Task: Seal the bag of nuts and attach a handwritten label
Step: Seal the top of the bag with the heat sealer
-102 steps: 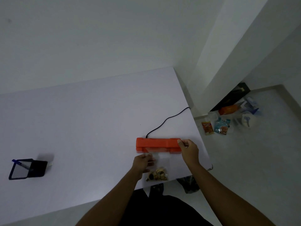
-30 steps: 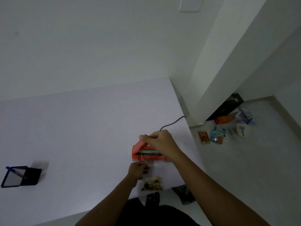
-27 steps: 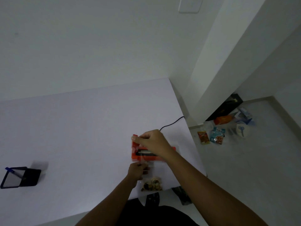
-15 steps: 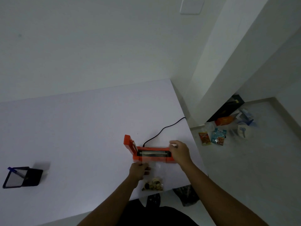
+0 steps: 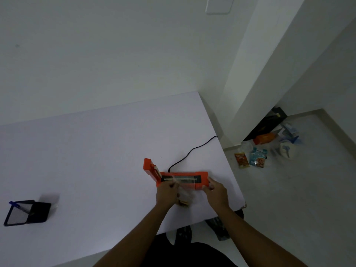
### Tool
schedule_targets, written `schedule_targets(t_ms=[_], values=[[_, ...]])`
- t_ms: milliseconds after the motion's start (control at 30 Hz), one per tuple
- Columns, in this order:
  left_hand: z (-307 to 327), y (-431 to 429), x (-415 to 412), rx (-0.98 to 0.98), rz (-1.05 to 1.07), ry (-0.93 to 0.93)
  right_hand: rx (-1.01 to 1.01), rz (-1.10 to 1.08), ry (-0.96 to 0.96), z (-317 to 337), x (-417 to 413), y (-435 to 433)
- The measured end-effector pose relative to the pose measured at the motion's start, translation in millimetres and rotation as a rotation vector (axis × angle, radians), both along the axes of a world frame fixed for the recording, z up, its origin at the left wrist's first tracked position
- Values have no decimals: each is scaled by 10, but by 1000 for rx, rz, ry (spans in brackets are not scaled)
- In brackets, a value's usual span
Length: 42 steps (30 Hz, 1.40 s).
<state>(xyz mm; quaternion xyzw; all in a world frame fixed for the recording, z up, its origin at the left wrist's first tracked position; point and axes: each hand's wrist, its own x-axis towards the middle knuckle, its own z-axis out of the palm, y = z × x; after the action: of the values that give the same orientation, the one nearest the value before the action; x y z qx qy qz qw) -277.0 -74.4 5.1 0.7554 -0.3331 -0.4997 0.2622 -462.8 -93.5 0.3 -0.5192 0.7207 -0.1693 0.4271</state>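
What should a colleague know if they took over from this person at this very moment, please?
Hands: the left hand pinches the mouth of the bag of nuts at the sealing strip. The right hand is at the right end of the orange sealer; whether it grips bag or sealer is unclear.
Things: the sealer's lid stands open at its left end. A blue pen sits in the black holder, far left on the table. No label is in view.
Done: the bag's mouth seems laid on the strip.
Left: press the lid down to seal, write the label, attach it.
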Motion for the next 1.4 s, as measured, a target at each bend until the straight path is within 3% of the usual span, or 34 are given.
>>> schedule_targets(t_ms=[333,600,733,1033,1400], values=[[190,-31,-174,-148,-233,-14,-25,6,-44,-134,-77,7],[319,174,43,-111,-135,66,-162,-182,-123,-88,3,109],[347,361,265,-98,-71,138,-6,9,-349,-21,213,178],[444,913,1050,-103,142,208,230,563,-350,-155,958,372],[340,1367,2438,-80,284,209,217,647,-344,-232,2452,604]])
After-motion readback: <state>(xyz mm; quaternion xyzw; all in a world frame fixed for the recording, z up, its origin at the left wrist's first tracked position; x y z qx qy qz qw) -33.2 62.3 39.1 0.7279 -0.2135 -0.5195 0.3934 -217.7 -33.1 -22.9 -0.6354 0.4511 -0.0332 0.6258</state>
